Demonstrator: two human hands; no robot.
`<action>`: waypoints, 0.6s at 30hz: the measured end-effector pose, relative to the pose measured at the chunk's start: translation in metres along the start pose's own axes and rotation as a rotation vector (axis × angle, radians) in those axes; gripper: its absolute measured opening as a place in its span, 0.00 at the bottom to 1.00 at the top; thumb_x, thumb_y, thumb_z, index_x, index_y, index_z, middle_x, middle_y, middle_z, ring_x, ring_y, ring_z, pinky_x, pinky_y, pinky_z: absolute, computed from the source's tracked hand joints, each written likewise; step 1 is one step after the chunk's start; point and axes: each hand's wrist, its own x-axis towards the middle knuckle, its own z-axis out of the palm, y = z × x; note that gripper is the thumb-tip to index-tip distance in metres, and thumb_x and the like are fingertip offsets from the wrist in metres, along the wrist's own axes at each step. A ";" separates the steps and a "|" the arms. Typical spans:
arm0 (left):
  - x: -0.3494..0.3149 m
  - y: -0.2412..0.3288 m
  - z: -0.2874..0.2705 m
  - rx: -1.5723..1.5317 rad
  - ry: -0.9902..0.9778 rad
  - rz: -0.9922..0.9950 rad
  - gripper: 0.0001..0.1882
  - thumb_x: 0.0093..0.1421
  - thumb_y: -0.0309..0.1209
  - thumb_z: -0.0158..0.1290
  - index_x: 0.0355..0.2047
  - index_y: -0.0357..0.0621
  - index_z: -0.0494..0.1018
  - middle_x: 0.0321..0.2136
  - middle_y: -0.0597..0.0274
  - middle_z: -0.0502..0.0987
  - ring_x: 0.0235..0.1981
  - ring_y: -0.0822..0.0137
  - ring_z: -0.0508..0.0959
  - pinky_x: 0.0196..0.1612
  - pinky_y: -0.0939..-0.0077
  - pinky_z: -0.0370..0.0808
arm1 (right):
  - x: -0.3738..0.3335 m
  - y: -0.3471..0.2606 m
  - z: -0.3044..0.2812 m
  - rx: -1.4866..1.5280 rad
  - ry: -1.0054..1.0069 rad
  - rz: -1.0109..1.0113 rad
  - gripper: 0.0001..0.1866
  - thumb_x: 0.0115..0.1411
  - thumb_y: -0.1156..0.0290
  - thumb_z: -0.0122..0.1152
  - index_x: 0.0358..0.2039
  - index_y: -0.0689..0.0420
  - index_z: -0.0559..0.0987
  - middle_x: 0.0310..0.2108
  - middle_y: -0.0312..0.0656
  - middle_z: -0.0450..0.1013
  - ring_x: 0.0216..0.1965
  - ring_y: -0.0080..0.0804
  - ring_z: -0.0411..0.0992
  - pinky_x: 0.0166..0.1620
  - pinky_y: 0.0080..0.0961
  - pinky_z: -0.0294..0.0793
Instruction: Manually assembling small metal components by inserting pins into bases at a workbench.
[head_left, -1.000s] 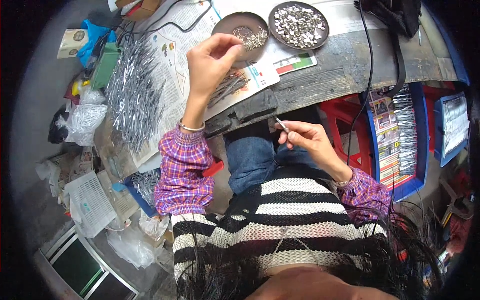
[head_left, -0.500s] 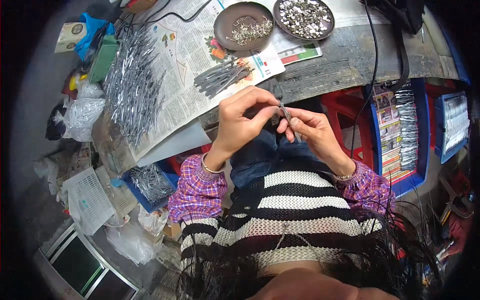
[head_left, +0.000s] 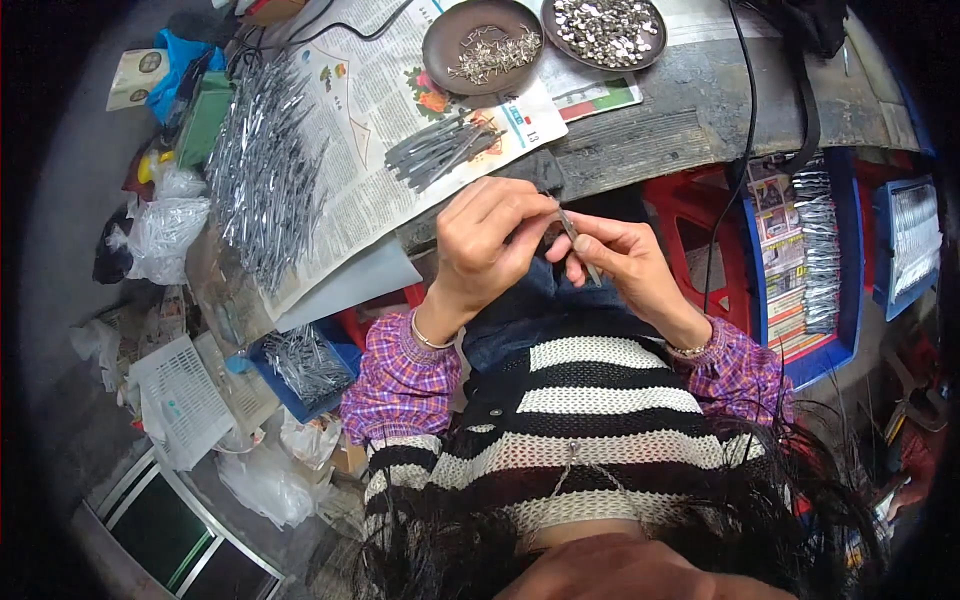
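My left hand (head_left: 487, 243) and my right hand (head_left: 615, 262) meet over my lap, just below the table edge. Between their fingertips is a thin grey metal strip (head_left: 578, 244), slanting down to the right. My right hand pinches its lower part and my left fingertips close on its upper end. A small loose pile of similar grey strips (head_left: 440, 148) lies on the newspaper (head_left: 370, 120) just beyond my hands. Two round dark dishes stand further back: the left dish (head_left: 484, 45) holds thin bent metal pieces, the right dish (head_left: 604, 30) holds many small silvery bits.
A long heap of shiny metal strips (head_left: 262, 170) covers the newspaper's left part. A blue tray (head_left: 800, 262) with more strips stands at my right, and a red stool (head_left: 690, 225) sits under the wooden table (head_left: 700, 110). Plastic bags and a white basket (head_left: 182, 400) clutter the floor at left.
My left hand came back from the dish on the table to my lap and joined my right hand on the metal strip. The view has shifted slightly.
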 end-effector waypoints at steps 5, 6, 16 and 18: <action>-0.001 0.000 -0.002 0.077 0.006 0.028 0.10 0.38 0.19 0.59 0.24 0.42 0.73 0.22 0.62 0.74 0.23 0.62 0.75 0.26 0.73 0.69 | -0.001 -0.001 0.002 -0.035 0.005 -0.008 0.18 0.62 0.73 0.51 0.52 0.63 0.69 0.34 0.41 0.75 0.27 0.18 0.70 0.30 0.12 0.69; -0.001 0.000 -0.002 0.107 0.007 0.046 0.10 0.38 0.19 0.59 0.24 0.42 0.73 0.22 0.62 0.74 0.23 0.62 0.75 0.26 0.73 0.69 | -0.001 -0.002 0.003 -0.046 0.006 -0.015 0.18 0.62 0.74 0.51 0.52 0.63 0.69 0.34 0.41 0.75 0.27 0.18 0.70 0.30 0.13 0.70; 0.000 -0.001 -0.001 0.177 -0.021 0.152 0.09 0.39 0.17 0.59 0.23 0.40 0.73 0.21 0.60 0.74 0.22 0.62 0.74 0.26 0.74 0.70 | -0.001 -0.001 0.005 -0.127 0.041 -0.061 0.18 0.60 0.76 0.52 0.52 0.62 0.70 0.33 0.41 0.75 0.25 0.17 0.69 0.31 0.14 0.71; -0.003 -0.003 -0.001 0.096 -0.040 0.091 0.09 0.41 0.17 0.59 0.23 0.39 0.72 0.22 0.61 0.75 0.22 0.67 0.75 0.26 0.77 0.70 | -0.002 -0.001 0.005 -0.195 0.039 -0.098 0.18 0.59 0.77 0.53 0.51 0.62 0.71 0.32 0.40 0.75 0.25 0.17 0.69 0.30 0.13 0.71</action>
